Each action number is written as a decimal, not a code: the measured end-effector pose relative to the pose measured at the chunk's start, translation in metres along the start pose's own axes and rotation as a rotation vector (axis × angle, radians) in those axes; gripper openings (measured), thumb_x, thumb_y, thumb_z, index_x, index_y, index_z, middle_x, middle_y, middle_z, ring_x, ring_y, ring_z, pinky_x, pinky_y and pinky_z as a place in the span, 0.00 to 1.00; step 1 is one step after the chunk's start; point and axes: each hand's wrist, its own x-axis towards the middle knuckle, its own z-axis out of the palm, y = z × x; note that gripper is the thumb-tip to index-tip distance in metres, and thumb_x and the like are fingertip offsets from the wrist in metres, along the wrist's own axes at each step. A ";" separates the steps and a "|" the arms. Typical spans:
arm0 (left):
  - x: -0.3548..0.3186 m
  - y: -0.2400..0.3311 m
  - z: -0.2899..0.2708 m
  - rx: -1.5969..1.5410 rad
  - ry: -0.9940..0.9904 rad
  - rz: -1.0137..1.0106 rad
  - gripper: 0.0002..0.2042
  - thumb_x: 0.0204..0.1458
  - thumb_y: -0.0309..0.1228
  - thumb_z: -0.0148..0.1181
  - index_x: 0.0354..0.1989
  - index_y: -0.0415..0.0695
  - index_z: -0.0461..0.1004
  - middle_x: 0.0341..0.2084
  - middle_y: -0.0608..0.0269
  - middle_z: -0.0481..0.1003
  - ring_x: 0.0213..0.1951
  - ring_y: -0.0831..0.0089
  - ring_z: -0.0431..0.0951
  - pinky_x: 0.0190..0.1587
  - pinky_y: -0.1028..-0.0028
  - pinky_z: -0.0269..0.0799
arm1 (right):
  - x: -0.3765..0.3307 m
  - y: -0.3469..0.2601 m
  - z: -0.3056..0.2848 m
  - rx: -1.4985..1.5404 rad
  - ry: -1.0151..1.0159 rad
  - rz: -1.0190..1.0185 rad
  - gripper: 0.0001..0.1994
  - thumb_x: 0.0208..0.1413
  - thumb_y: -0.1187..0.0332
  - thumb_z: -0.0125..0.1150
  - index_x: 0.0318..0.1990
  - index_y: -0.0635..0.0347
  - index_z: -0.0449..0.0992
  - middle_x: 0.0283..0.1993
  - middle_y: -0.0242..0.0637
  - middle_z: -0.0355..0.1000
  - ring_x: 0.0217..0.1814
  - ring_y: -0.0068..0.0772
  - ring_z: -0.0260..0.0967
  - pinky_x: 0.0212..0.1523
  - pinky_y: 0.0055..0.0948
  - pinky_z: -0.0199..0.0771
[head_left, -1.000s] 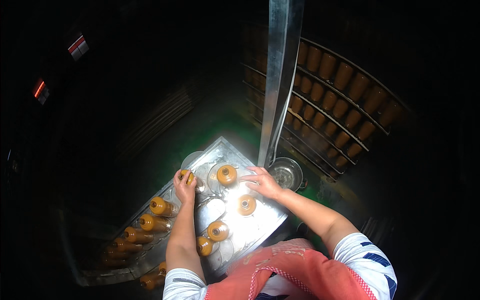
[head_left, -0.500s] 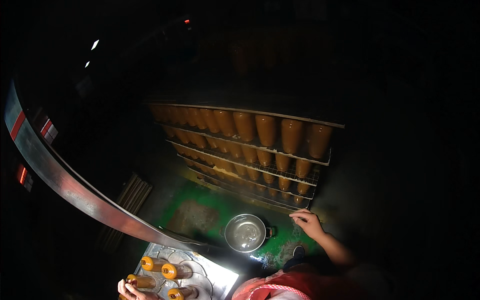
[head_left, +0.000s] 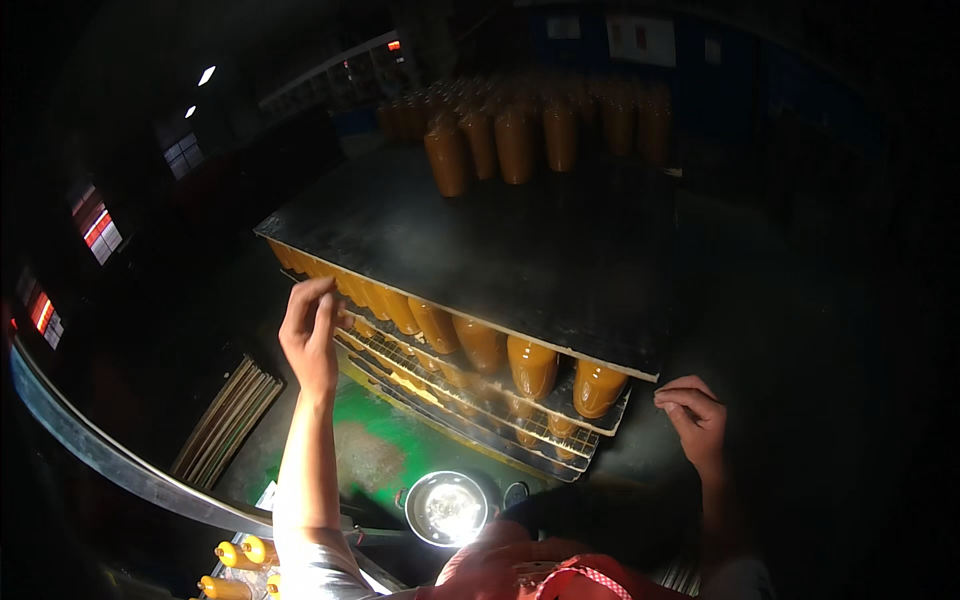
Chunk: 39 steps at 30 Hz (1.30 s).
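My left hand (head_left: 312, 325) is raised at the front edge of a stack of boards, its fingers bent and apart, with nothing visible in them. Just off the stack's right corner is my right hand (head_left: 692, 412), fingers curled loosely with a gap to the thumb; I see nothing in it. The top dark board (head_left: 480, 260) lies on a row of glossy orange-brown bottle-shaped vessels (head_left: 533, 368). Lower layers hold more of them. Whether either hand touches the board I cannot tell.
More brown vessels (head_left: 515, 145) stand on the board's far part. A two-handled metal pot (head_left: 408, 510) sits on the green floor. Thin boards (head_left: 228, 420) lean at the left. A curved metal band (head_left: 130, 480) runs past orange-topped vessels (head_left: 228, 553) at the lower left.
My left hand has left the vessels at the lower left and risen to the stack. My right hand has moved up and right. The view has tilted up, showing the top board and far vessels.
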 end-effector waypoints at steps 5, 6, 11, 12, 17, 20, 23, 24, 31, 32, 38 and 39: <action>0.157 -0.101 0.073 0.022 -0.047 -0.034 0.12 0.63 0.30 0.57 0.53 0.44 0.78 0.43 0.65 0.77 0.40 0.79 0.75 0.40 0.77 0.75 | 0.081 0.010 -0.031 -0.244 0.003 -0.026 0.12 0.56 0.83 0.55 0.46 0.66 0.77 0.50 0.43 0.71 0.50 0.31 0.73 0.49 0.27 0.77; 0.189 -0.122 0.089 -0.031 -0.053 -0.067 0.12 0.62 0.31 0.58 0.52 0.43 0.78 0.42 0.65 0.78 0.39 0.78 0.76 0.41 0.77 0.73 | 0.104 0.012 -0.030 -0.336 0.014 -0.025 0.12 0.57 0.80 0.57 0.48 0.63 0.78 0.50 0.42 0.72 0.51 0.33 0.73 0.51 0.30 0.76; 0.334 -0.252 0.165 0.161 -0.071 -0.057 0.13 0.53 0.37 0.65 0.43 0.44 0.83 0.37 0.58 0.81 0.41 0.71 0.81 0.45 0.75 0.72 | 0.280 0.024 0.009 -0.310 0.045 0.080 0.18 0.60 0.69 0.61 0.59 0.55 0.73 0.62 0.40 0.67 0.63 0.40 0.67 0.61 0.43 0.72; 0.351 -0.273 0.184 0.147 -0.127 -0.093 0.13 0.52 0.38 0.65 0.42 0.45 0.84 0.35 0.59 0.81 0.39 0.72 0.81 0.44 0.75 0.73 | 0.319 0.031 0.015 -0.422 0.029 0.033 0.21 0.60 0.66 0.63 0.60 0.53 0.72 0.64 0.40 0.64 0.64 0.41 0.66 0.62 0.44 0.71; 0.391 -0.304 0.231 0.193 -0.374 -0.228 0.13 0.51 0.39 0.66 0.40 0.45 0.85 0.30 0.64 0.83 0.31 0.76 0.80 0.39 0.74 0.73 | 0.501 0.120 0.073 -0.551 0.131 -0.017 0.26 0.55 0.56 0.68 0.60 0.52 0.74 0.61 0.46 0.69 0.66 0.48 0.64 0.64 0.45 0.68; 0.391 -0.294 0.229 0.034 -0.420 -0.205 0.13 0.53 0.34 0.66 0.43 0.39 0.82 0.30 0.67 0.80 0.29 0.82 0.76 0.34 0.79 0.71 | 0.580 0.183 0.095 -0.726 0.256 0.025 0.27 0.51 0.56 0.71 0.59 0.54 0.76 0.60 0.47 0.72 0.63 0.46 0.67 0.63 0.41 0.68; 0.398 -0.270 0.219 -0.062 -0.437 -0.336 0.17 0.54 0.33 0.66 0.48 0.34 0.77 0.28 0.66 0.78 0.21 0.84 0.69 0.24 0.81 0.64 | 0.629 0.222 0.111 -0.610 0.277 0.159 0.26 0.51 0.58 0.71 0.58 0.55 0.77 0.57 0.46 0.74 0.57 0.42 0.71 0.59 0.37 0.71; 0.402 -0.266 0.218 -0.045 -0.475 -0.382 0.18 0.54 0.33 0.66 0.49 0.33 0.76 0.27 0.66 0.77 0.19 0.84 0.67 0.22 0.81 0.62 | 0.642 0.233 0.110 -0.478 0.247 0.207 0.25 0.52 0.61 0.71 0.58 0.56 0.77 0.53 0.45 0.76 0.53 0.38 0.73 0.56 0.34 0.72; 0.426 -0.279 0.252 0.099 -0.799 -0.471 0.13 0.50 0.32 0.70 0.36 0.34 0.78 0.15 0.69 0.70 0.14 0.84 0.63 0.17 0.80 0.55 | 0.646 0.245 0.107 -0.246 0.131 0.069 0.19 0.57 0.65 0.68 0.54 0.60 0.79 0.29 0.30 0.73 0.27 0.20 0.66 0.31 0.23 0.68; 0.427 -0.287 0.258 0.101 -0.788 -0.475 0.11 0.49 0.31 0.70 0.30 0.36 0.78 0.14 0.69 0.69 0.14 0.83 0.62 0.17 0.79 0.55 | 0.641 0.236 0.106 -0.285 0.156 0.058 0.18 0.57 0.64 0.68 0.54 0.60 0.79 0.26 0.29 0.71 0.24 0.18 0.64 0.26 0.22 0.65; 0.427 -0.292 0.254 0.156 -0.674 -0.470 0.10 0.47 0.29 0.71 0.34 0.36 0.80 0.15 0.67 0.71 0.14 0.81 0.64 0.19 0.76 0.56 | 0.611 0.155 0.142 -0.098 -0.174 0.178 0.18 0.57 0.60 0.69 0.48 0.64 0.79 0.23 0.30 0.68 0.13 0.15 0.53 0.16 0.22 0.51; 0.427 -0.293 0.257 0.175 -0.688 -0.455 0.13 0.47 0.29 0.72 0.38 0.35 0.80 0.16 0.68 0.71 0.15 0.82 0.64 0.19 0.77 0.57 | 0.607 0.148 0.150 -0.131 -0.280 0.177 0.18 0.57 0.60 0.69 0.48 0.64 0.79 0.23 0.31 0.69 0.14 0.16 0.53 0.16 0.22 0.52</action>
